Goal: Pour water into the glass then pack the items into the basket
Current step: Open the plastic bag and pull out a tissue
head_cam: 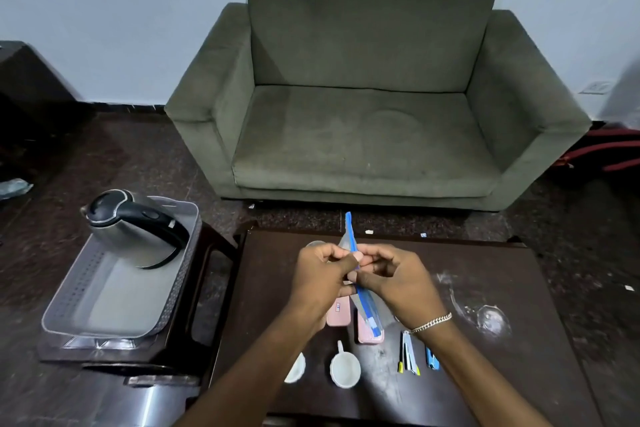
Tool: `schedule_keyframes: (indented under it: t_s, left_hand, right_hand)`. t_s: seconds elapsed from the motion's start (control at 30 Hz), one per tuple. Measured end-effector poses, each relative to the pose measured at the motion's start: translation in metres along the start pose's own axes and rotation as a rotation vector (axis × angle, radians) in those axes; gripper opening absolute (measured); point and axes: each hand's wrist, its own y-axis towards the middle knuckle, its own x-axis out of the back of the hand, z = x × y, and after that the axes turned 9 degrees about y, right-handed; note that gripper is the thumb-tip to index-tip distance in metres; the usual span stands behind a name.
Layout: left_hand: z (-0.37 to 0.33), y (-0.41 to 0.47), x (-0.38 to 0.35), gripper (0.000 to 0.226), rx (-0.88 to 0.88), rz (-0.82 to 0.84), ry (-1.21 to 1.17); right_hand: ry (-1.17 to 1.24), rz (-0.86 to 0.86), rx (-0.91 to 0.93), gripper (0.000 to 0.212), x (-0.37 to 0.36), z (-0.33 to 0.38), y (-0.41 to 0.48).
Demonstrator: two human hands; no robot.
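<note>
Both my hands hold a clear zip bag with a blue seal strip [360, 295] above the dark table [502, 385]. My left hand [322, 274] and my right hand [394, 277] pinch the strip between fingertips near its middle. The rim of a glass [313, 243] peeks out behind my left hand. A steel kettle with a black handle [138, 229] stands in the far end of the grey perforated basket [114, 295] at the left. Two pink cases [367, 333] lie under the bag. Two white cups [344, 369] sit near the table's front, one partly hidden by my left arm.
Pens and a blue item [415, 354] lie right of the cups. Water spots and smears [491, 319] mark the table's right side. The basket rests on a dark stool [194, 288]. A green sofa [374, 107] stands beyond the table.
</note>
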Motion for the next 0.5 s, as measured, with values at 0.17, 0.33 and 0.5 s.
schedule_keyframes:
  t_s: [0.17, 0.33, 0.5]
  left_hand:
    - [0.004, 0.004, -0.011, 0.008, 0.018, 0.016, -0.047]
    - [0.01, 0.002, -0.01, 0.02, 0.019, 0.049, -0.074]
    - [0.008, 0.0, -0.006, 0.019, 0.012, 0.071, -0.093]
  right_hand:
    - [-0.05, -0.021, 0.051, 0.034, 0.008, 0.001, -0.004]
    - [0.102, -0.002, -0.022, 0.033, 0.018, -0.001, -0.008]
    - [0.193, -0.008, -0.033, 0.035, 0.017, -0.003, -0.009]
